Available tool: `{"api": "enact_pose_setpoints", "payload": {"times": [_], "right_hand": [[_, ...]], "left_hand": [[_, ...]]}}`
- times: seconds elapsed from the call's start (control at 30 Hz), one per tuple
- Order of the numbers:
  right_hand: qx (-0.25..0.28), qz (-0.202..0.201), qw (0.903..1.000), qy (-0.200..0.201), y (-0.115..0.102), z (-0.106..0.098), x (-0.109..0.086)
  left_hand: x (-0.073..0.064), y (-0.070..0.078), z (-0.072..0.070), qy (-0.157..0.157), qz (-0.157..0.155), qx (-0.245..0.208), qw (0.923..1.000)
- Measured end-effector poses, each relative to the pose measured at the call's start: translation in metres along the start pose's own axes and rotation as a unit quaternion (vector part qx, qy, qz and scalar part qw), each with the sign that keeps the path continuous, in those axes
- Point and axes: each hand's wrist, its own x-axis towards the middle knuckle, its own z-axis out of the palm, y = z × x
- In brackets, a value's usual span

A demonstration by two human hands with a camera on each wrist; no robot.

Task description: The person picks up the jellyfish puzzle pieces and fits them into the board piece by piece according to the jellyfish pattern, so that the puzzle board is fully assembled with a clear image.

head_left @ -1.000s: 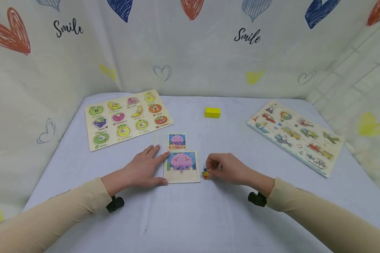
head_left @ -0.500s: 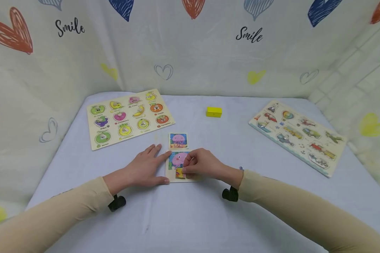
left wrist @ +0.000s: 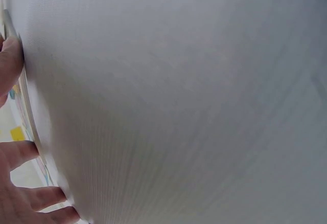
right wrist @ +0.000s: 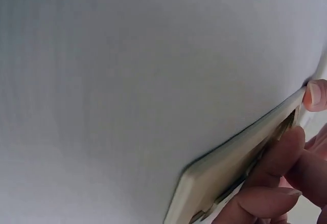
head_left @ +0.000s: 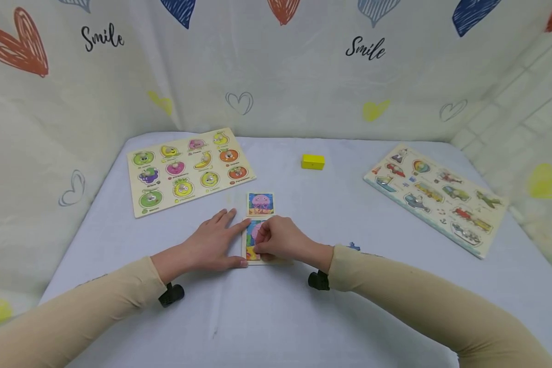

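My left hand lies spread on the left, with its thumb and index fingertip at the left edge of a small wooden puzzle board. Over that board, my right hand pinches a yellow-orange puzzle piece at the lower left of the recess. The right fingers cover much of the pink octopus picture. In the right wrist view, the board's pale frame runs below the curled fingers, and the left thumb touches its far corner. A small octopus picture tile sits directly above the board.
A fruit puzzle board lies at the back left, a vehicle puzzle board at the right. A yellow block stands at the back middle. A small blue piece shows just beyond the right sleeve.
My right hand has carried the yellow-orange piece from the table right of the board leftward to the recess's lower left. My left hand has stayed at the board's edge.
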Motion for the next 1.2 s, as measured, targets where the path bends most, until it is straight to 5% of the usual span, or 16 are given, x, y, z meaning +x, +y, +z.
{"api": "enact_pose_setpoints", "payload": {"times": [1.2], "right_hand": [[-0.070,0.029,0.9971,-0.004,-0.008,0.000,0.012]], "left_hand": [[0.000,0.002,-0.001,-0.002,-0.002,-0.005,1.0000]]}}
